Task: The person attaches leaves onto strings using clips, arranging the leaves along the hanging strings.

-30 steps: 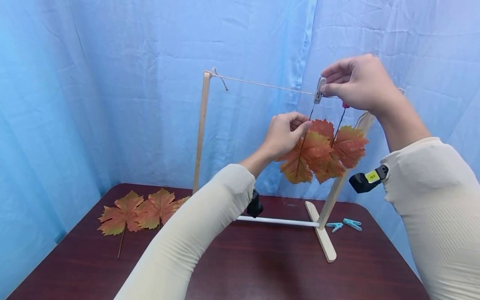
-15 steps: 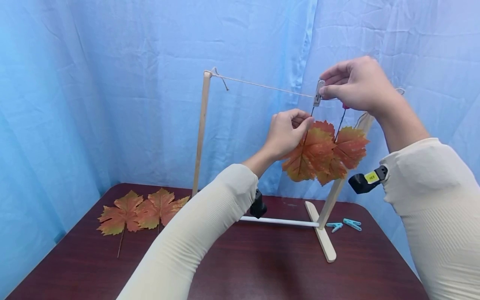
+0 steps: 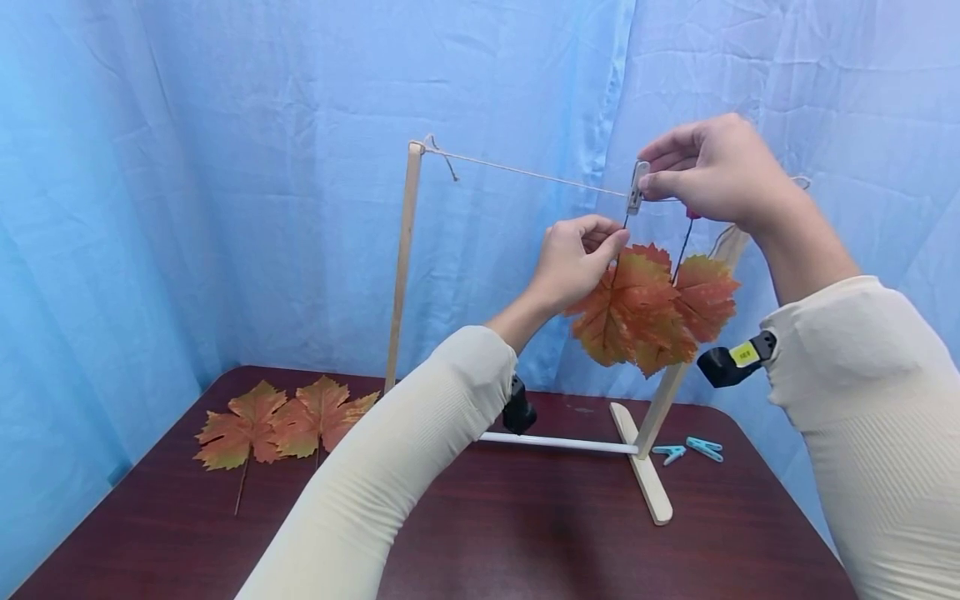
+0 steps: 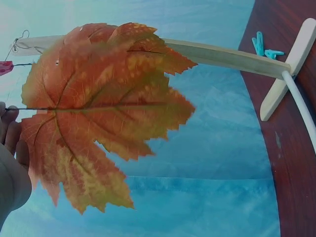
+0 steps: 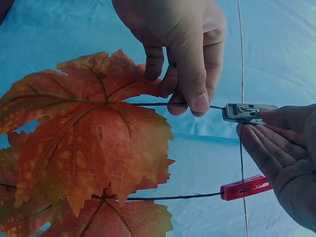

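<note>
My right hand (image 3: 716, 171) pinches a grey clothespin (image 3: 637, 188) at the string (image 3: 525, 172). In the right wrist view, that clothespin (image 5: 247, 112) sits on the string with a leaf's dark stem (image 5: 212, 106) at its jaws. The fingertips of my left hand (image 3: 577, 260) pinch this stem just below the clothespin. From it hangs an orange-red artificial maple leaf (image 3: 618, 304), which partly covers a second leaf (image 3: 705, 296). A red clothespin (image 5: 244, 187) on the string holds the second leaf's stem, close beside my right hand.
The string runs between two wooden posts (image 3: 405, 267), joined low by a white rod (image 3: 562, 442). Two light-blue clothespins (image 3: 704, 449) lie by the right foot (image 3: 651, 492). More leaves (image 3: 247, 425) lie on the left of the dark red table (image 3: 480, 533).
Both hands stay nearly in place. My right hand and the grey clothespin have lowered slightly; my left hand has risen a little along the stem, and the leaf has shifted slightly right.
</note>
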Tool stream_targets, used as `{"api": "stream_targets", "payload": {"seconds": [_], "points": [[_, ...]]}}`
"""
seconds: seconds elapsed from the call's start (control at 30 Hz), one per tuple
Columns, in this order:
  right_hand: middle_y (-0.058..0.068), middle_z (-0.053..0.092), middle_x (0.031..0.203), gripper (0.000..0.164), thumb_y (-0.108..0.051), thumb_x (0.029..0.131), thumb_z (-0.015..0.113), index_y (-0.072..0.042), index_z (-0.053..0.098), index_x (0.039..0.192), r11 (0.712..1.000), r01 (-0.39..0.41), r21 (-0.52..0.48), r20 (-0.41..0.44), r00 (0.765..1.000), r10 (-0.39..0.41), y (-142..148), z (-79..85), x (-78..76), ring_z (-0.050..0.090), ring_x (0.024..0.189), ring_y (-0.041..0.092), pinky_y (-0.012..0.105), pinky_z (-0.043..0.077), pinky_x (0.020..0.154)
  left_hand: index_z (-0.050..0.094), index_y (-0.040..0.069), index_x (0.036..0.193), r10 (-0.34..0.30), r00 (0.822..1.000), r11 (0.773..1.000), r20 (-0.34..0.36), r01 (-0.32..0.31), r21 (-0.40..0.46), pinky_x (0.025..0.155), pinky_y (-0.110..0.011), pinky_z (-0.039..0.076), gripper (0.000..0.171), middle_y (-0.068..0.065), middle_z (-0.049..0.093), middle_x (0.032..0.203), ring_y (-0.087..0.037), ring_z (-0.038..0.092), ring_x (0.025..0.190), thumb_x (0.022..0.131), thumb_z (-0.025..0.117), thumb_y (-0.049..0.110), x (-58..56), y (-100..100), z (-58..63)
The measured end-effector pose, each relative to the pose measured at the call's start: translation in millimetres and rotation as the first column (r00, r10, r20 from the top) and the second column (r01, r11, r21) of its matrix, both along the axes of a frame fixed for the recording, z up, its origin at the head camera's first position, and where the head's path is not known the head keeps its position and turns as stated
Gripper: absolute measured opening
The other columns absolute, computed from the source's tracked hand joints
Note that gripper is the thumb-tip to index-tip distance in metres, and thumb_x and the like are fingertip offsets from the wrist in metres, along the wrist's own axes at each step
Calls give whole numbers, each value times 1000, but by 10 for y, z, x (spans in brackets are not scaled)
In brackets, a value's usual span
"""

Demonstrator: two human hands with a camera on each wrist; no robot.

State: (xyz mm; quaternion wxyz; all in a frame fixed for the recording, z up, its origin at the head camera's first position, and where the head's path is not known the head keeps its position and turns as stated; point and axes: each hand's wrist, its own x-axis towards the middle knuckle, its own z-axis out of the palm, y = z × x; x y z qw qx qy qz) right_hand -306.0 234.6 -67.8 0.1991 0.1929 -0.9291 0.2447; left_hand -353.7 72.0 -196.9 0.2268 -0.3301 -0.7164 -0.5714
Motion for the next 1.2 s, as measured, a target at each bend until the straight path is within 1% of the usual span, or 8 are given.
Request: {"api": "stream_targets", "payload": {"seconds": [0.13,0.33,0.43,0.53,0.73,0.83,0.97,1.2], "points": [[6,76,109,38,-26,100,69,-4,66,132,1000,-4,-5,10,1000,4,1,9,0,68,79,0,27,51,54,75,3,114,-32,999,999,19,32,8,74,-19,53,24,-5,73,94,-16,67,86,103,65,22,-7,-14,3],[11,75,111,39,-28,100,69,-5,67,130,1000,1,2,-15,1000,-1,-6,8,-2,67,78,1,26,51,53,75,2,113,-77,996,994,51,73,84,76,-21,54,24,-7,74,96,-14,68,86,102,66,22,5,-22,26],[11,75,111,39,-28,100,69,-4,67,131,1000,3,2,-17,1000,-3,-1,2,-7,67,77,0,26,51,53,74,2,114,-78,996,993,49,73,93,76,-21,54,24,-7,74,98,-13,68,87,103,66,22,6,-21,43],[11,75,112,40,-29,100,69,-4,67,132,1000,6,-2,-8,1000,-6,9,-2,-10,67,78,0,26,52,54,74,2,115,-71,996,995,56,67,81,77,-20,53,25,-6,74,99,-12,68,88,103,65,22,4,-23,46],[20,70,121,42,-28,101,67,-3,64,135,1000,-2,9,28,1000,1,18,-5,-7,67,80,0,26,52,57,74,3,116,-74,995,995,67,69,73,79,-19,53,26,-6,75,101,-11,68,90,103,66,23,-7,-27,32],[22,68,124,43,-28,101,66,-3,63,136,1000,-6,14,35,999,6,16,-6,-4,66,81,0,27,53,58,74,3,117,-79,994,995,71,73,74,80,-19,53,26,-6,75,101,-11,68,91,102,66,23,-8,-30,27],[22,68,125,45,-29,102,66,-4,62,138,1000,-11,16,39,999,10,13,-10,0,66,83,2,27,53,58,74,3,117,-82,994,994,75,77,74,80,-19,53,27,-6,75,102,-11,68,91,102,66,23,-3,-36,22],[20,68,124,47,-31,101,66,-4,61,139,1000,-18,17,28,999,18,3,-6,0,65,87,8,26,53,59,74,1,117,-89,993,993,73,83,82,80,-20,54,26,-10,75,105,-13,69,91,102,66,21,-2,-60,18]]}}
